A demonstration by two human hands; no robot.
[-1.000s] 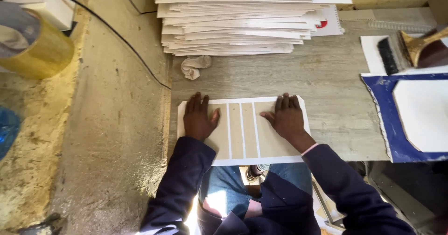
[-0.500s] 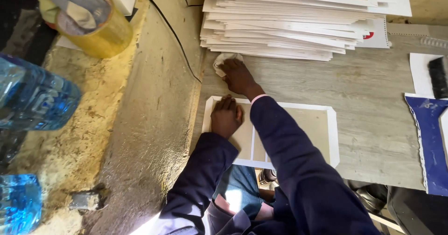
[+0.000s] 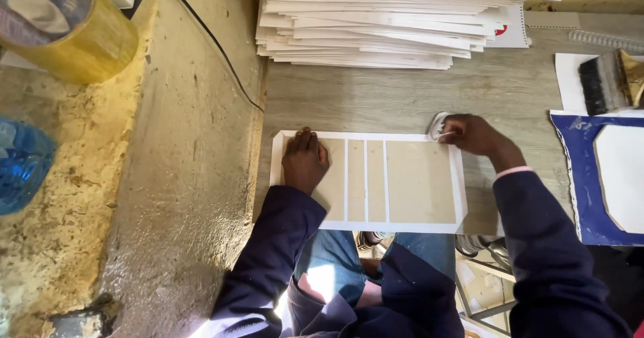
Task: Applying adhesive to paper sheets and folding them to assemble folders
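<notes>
A person's left hand point(image 3: 305, 160) lies flat, open, pinning a stiff, light white sheet with tan board panels point(image 3: 396, 180) on the table point(image 3: 376, 100), while the right hand point(image 3: 469, 133) pinches a soft crumpled cloth point(image 3: 439, 126) at the sheet's far corner, which looks easiest lifted by its edges.

Soft, even daylight is falling across the table point(image 3: 402, 96), leaving the grey surface bright with no hard glare. The white stack of sheets point(image 3: 396, 22) at the far edge is glowing nearly washed out, its layers casting thin dark lines between them. A strong patch of sun is burning out detail near the bottom, between the dark sleeves. The tape roll point(image 3: 64, 26) at far left is looking soft and stretched by wide-angle distortion. The middle is staying sharp.
</notes>
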